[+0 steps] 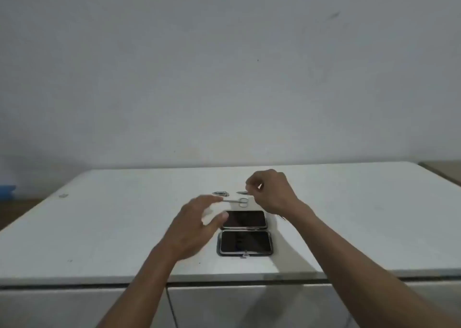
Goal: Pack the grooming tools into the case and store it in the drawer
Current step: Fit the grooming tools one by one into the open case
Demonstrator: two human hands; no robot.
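A black grooming case (245, 242) lies open flat on the white countertop (99, 228), its two dark halves one behind the other. Behind it lie small silver scissors (237, 201) and a nail clipper (221, 193). My right hand (273, 193) pinches the end of a thin pointed metal tool (242, 192) just above the counter, behind the scissors. My left hand (197, 225) hovers left of the case with fingers spread, its fingertips close to the scissors' tips and holding nothing.
Drawer or cabinet fronts (237, 307) run below the counter's front edge. A plain white wall (224, 78) stands behind the counter. Something blue (7, 189) sits at the far left edge.
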